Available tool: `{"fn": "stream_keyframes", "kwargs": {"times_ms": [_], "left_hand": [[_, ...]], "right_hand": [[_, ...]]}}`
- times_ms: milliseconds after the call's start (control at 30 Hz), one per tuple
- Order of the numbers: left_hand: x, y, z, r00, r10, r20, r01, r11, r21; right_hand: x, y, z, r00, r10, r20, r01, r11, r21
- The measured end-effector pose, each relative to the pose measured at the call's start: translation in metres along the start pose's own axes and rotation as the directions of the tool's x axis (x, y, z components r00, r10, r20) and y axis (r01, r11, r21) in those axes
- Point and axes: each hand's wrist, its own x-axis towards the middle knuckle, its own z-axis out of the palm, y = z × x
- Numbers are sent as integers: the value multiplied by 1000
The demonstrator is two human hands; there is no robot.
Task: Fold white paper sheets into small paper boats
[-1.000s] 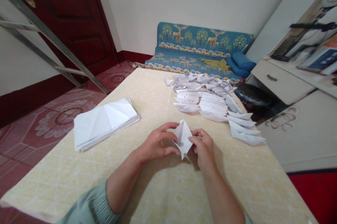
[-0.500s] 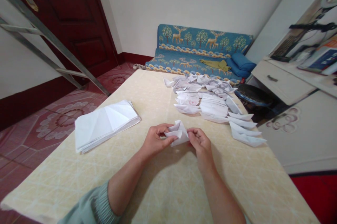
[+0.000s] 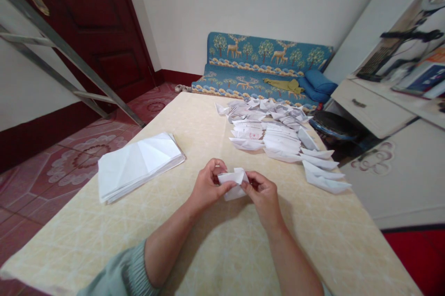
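Between my hands, just over the table, is a small piece of folded white paper (image 3: 233,192) with a raised flap at its top. My left hand (image 3: 210,182) pinches its left side, thumb across the near face. On the right edge, my right hand (image 3: 261,192) grips the paper with thumb and fingers; some of its fingertips are hidden behind it. A stack of creased white paper sheets (image 3: 139,164) lies to the left. Several finished-looking folded paper boats (image 3: 283,153) stand in rows beyond my right hand, with more paper boats (image 3: 264,106) heaped at the far end.
A pale yellow patterned cloth covers the table (image 3: 208,249). Past its far edge stands a blue sofa (image 3: 250,66) with a deer print. A metal ladder (image 3: 73,54) leans at the left, and a white cabinet (image 3: 378,115) and dark round stool (image 3: 333,124) are on the right.
My right thumb has come over onto the near face of the folded paper. The paper has tilted, its top flap now lower and closer together. The stack and boats stay put.
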Motion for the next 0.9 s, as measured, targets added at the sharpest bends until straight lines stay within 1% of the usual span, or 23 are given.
{"fn": "stream_keyframes", "kwargs": {"times_ms": [100, 267, 333, 400, 467, 567, 633, 667, 733, 800, 833, 900], "left_hand": [[0, 3, -1, 998, 29, 52, -29, 1000, -1], [1, 6, -4, 991, 62, 115, -71, 995, 76], [2, 5, -6, 990, 74, 123, -82, 995, 63], [4, 5, -7, 988, 81, 134, -83, 996, 10], [5, 6, -8, 985, 86, 150, -83, 996, -30], [3, 7, -7, 982, 102, 159, -101, 995, -14], [0, 9, -4, 981, 150, 126, -158, 986, 55], [-1, 9, -2, 975, 200, 95, -209, 972, 109], [-3, 9, 1, 943, 332, 34, -330, 912, 243], [-4, 8, 2, 898, 439, 17, -413, 831, 374], [-4, 7, 2, 885, 465, 24, -431, 797, 424], [-5, 6, 1, 878, 477, 44, -435, 756, 490]], "right_hand": [[0, -1, 0, 999, -47, 19, 47, 999, -25], [0, -2, 1, 993, -109, 42, 111, 993, -50], [0, -3, 1, 991, -121, 52, 124, 991, -58], [0, -4, 2, 991, -121, 54, 124, 991, -57], [-1, -5, 2, 992, -119, 41, 121, 991, -54], [-2, -5, 3, 991, -132, -16, 130, 988, -84], [-2, -5, 3, 985, -159, -70, 149, 980, -133], [-3, -4, 3, 980, -173, -95, 157, 974, -161], [-3, -3, 4, 972, -195, -130, 165, 964, -211], [-4, -1, 4, 969, -203, -143, 166, 958, -235], [-4, -1, 4, 968, -205, -145, 166, 957, -240], [-4, 0, 5, 968, -203, -147, 164, 957, -241]]}}
